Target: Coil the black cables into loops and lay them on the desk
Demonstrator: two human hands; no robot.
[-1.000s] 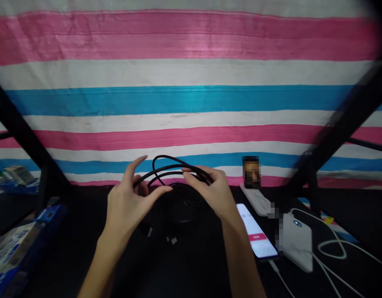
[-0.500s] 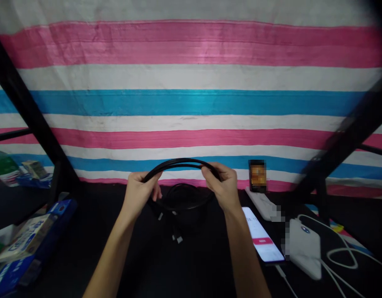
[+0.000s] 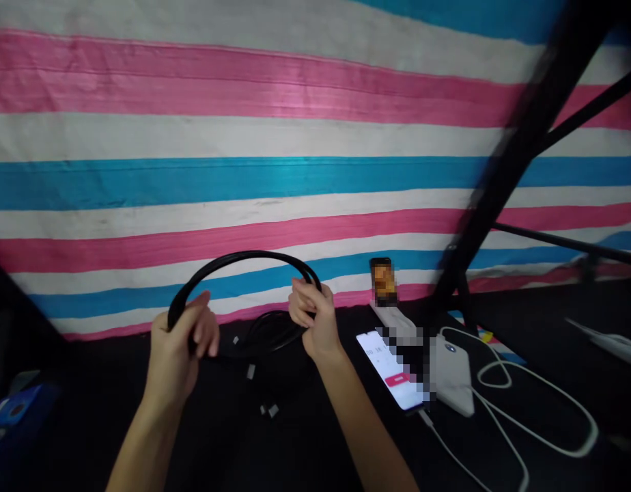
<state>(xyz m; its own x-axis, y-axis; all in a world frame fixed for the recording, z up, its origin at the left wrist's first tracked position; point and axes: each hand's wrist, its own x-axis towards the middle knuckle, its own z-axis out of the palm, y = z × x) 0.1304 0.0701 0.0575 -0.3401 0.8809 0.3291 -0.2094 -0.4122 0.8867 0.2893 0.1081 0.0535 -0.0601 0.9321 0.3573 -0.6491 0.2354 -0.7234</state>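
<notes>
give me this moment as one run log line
left hand: holds black cable coil | right hand: holds coil's right side | table: lit phone, white device

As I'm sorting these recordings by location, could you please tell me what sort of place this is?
Probably a makeshift workstation, though little of the surroundings shows: a striped sheet backs a dark tabletop, and a black bar slants up at the right.
</notes>
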